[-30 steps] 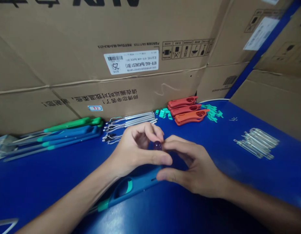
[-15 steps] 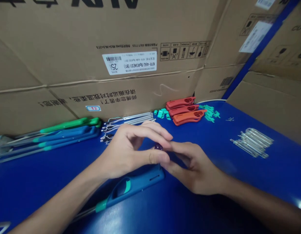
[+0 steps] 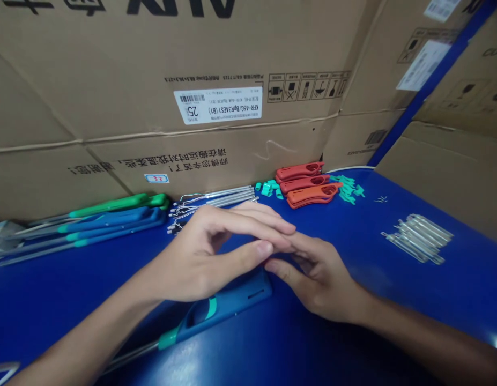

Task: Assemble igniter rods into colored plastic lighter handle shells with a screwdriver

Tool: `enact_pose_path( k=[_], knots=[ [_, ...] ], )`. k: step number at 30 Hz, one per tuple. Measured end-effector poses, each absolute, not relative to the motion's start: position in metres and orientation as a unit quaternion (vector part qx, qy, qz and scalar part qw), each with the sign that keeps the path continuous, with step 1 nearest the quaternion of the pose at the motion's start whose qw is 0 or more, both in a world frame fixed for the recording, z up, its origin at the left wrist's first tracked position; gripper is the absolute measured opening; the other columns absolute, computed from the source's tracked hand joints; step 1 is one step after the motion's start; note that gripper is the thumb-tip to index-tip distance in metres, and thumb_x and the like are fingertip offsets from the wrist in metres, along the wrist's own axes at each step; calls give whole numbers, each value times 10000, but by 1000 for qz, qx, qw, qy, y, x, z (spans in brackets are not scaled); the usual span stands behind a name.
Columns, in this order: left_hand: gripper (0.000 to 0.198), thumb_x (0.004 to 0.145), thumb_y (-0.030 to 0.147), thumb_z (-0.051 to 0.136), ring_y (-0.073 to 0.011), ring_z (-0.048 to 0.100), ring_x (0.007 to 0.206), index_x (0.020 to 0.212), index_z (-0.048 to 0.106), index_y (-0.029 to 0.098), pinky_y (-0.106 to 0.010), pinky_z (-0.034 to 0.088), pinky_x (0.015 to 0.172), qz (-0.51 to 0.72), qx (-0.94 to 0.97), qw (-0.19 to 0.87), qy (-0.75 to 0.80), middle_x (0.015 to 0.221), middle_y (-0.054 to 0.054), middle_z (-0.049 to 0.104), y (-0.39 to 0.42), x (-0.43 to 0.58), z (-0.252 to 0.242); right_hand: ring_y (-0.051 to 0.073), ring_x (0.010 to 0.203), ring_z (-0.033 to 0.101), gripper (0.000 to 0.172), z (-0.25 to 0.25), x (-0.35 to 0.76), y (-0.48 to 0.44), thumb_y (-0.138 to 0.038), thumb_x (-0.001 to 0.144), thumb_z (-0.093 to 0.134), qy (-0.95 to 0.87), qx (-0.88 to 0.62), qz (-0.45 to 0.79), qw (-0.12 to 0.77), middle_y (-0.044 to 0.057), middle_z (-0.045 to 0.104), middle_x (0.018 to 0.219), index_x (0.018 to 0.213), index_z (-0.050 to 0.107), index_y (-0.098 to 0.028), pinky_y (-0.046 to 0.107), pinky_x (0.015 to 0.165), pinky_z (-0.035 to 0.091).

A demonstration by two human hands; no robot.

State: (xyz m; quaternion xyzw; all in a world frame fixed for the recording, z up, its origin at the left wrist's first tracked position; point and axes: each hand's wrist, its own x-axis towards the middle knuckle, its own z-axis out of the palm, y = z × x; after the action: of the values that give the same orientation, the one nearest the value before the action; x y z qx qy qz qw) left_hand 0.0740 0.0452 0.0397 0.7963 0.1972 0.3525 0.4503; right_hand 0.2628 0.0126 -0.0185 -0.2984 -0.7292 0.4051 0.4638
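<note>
My left hand (image 3: pixel 208 257) and my right hand (image 3: pixel 320 279) meet at their fingertips just above the blue table (image 3: pixel 353 343). The left fingers lie stretched over the right fingertips, with the thumb pressed up from below in a pinch. Only a reddish sliver of a small dark piece (image 3: pixel 268 261) shows between them; the rest is covered. Under my left hand lies a blue handle with a teal trigger and a metal rod (image 3: pixel 228 303).
Green and blue long-handled tools (image 3: pixel 107 214) lie at the back left, with metal wired rods (image 3: pixel 216 198) beside them. Three orange handles (image 3: pixel 308 185) and small teal pieces (image 3: pixel 348 187) sit at the back. A pile of metal rods (image 3: pixel 419 236) lies at the right. Cardboard boxes (image 3: pixel 192 64) wall the table.
My left fingers have straightened and slid over the right fingertips, covering the small dark piece that showed between both hands before. Both hands have sunk slightly toward the table.
</note>
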Motion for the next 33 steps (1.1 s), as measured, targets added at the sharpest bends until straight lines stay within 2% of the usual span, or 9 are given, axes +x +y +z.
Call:
enact_pose_path(
  k=[6,9,13,16,20,23,26,31,33],
  knots=[
    [192,656,208,847,-220,646,1027,835,778,213,-340,500,945,391,789,411,235,913,-40,766,42,83,34,173,849,623,178,-18,261,12,-258,771,754,-735,-274,365,502,47,658,898,911,680,-177,290,787,539],
    [285,507,224,917,-214,651,975,738,752,203,-331,490,942,409,779,402,253,903,-26,751,37,84,33,163,804,619,176,-16,260,10,-345,832,694,-724,-285,405,481,49,653,856,820,673,-171,273,743,537],
    [291,765,227,763,-230,629,1068,1054,733,226,-364,471,977,338,812,417,229,1112,-56,714,37,77,42,170,917,627,137,-5,265,9,-227,926,553,-758,-293,435,387,62,680,939,940,678,-172,279,803,533],
    [215,864,208,649,-241,632,1086,1057,739,228,-377,488,958,273,840,419,211,1151,-69,706,40,72,49,168,1055,601,241,1,270,11,-136,945,476,-795,-255,438,333,63,669,1094,1096,652,-200,286,852,524],
    [151,695,259,822,-235,669,977,809,744,199,-344,523,864,319,824,400,246,1029,-56,735,40,73,46,189,1053,606,235,-3,269,12,-218,859,658,-775,-280,417,383,75,660,1116,1092,637,-194,324,911,504],
    [283,585,265,885,-186,670,848,639,626,164,-296,518,765,359,796,402,277,963,-34,715,36,81,39,159,834,628,290,-9,263,11,-279,679,829,-724,-312,426,444,21,674,884,878,640,-185,268,779,527],
    [358,587,256,884,-133,631,751,598,542,152,-271,488,716,378,774,418,287,915,-15,674,31,89,34,123,697,618,179,-13,257,9,-257,734,776,-696,-311,441,473,-10,656,752,774,618,-184,220,656,515],
    [563,462,349,925,-196,579,889,882,582,199,-301,456,774,377,757,458,273,982,-29,618,38,83,21,120,698,686,102,-15,255,8,-126,784,707,-703,-343,391,484,-24,713,748,812,641,-198,207,689,539],
    [722,454,413,911,-217,556,926,1044,545,216,-320,450,796,352,757,479,272,1024,-38,587,40,76,11,133,725,712,239,-17,256,7,-122,772,723,-698,-364,370,493,-23,737,801,974,635,-213,222,719,554]
  ],
)
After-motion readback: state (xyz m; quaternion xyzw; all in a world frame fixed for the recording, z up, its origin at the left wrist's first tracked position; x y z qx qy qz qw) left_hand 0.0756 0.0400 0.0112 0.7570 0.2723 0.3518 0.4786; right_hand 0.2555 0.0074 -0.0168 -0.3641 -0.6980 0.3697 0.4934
